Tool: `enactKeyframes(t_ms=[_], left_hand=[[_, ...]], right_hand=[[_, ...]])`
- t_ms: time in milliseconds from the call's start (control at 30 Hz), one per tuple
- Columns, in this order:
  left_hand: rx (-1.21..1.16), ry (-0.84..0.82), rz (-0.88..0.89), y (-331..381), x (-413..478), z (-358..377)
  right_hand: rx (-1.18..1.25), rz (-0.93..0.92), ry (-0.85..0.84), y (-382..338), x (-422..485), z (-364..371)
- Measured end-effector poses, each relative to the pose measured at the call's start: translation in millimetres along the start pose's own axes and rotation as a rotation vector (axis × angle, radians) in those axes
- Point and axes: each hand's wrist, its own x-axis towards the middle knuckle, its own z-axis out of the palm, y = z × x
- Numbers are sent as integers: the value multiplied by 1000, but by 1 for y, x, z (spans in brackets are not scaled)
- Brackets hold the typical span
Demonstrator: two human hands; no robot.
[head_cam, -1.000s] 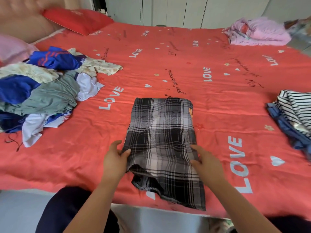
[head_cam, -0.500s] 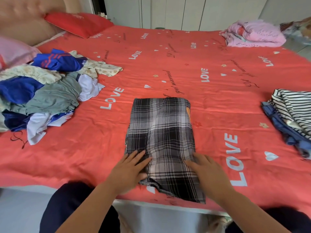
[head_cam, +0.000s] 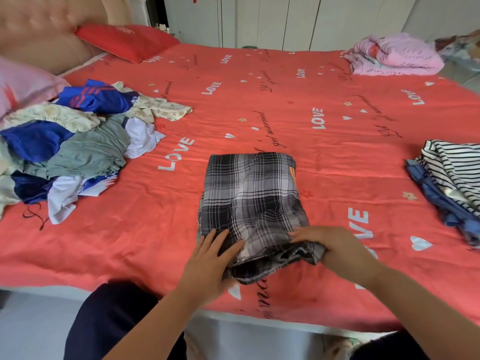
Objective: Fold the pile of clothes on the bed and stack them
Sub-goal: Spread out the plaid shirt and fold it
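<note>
A black-and-white plaid garment point(head_cam: 250, 193) lies partly folded on the red bedcover point(head_cam: 259, 100), near the front edge. My left hand point(head_cam: 210, 258) lies with straight fingers on its near left corner. My right hand point(head_cam: 335, 248) grips the near hem at the right and lifts it, so the edge bunches up off the bed. An unfolded pile of clothes point(head_cam: 67, 144), blue, grey, white and floral, sits at the left. A stack with a striped top point(head_cam: 457, 172) over blue fabric lies at the right edge.
A red pillow point(head_cam: 127, 41) and a pink pillow point(head_cam: 23, 84) lie by the padded headboard at the left. A pink bundle of bedding point(head_cam: 394, 55) sits at the far right corner. White wardrobe doors stand behind the bed.
Both hands slid from the garment's sides to its near end. The left hand flattened on the corner, and the right hand took hold of the hem and raised it.
</note>
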Motion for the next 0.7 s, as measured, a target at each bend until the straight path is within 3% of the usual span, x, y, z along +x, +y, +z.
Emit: enactKeyframes(t_ms=[133,200,267,400,533,633,700], left_hand=[[-174,270,88,-8,8,-18],[-339,242,105,-19,7,-33],[-542,101,68,-32,8,-52],[-910,-44,-145,-53,33,-84],[-1288,108,-376,-67,82,-95],[-1381,233,-569,-78,126,-80],[-1201,268,-661,-81,152,-66]], right_hand=[[22,29,22,-4,1,-30],[31,77,-47,-10,-1,-42],[48,125,-95,-6,4,-47],[296,350,-91,12,43,-53],[571,590,71,38,107,-55],[417,730,209,66,150,-46],[196,826,193,82,169,-32]])
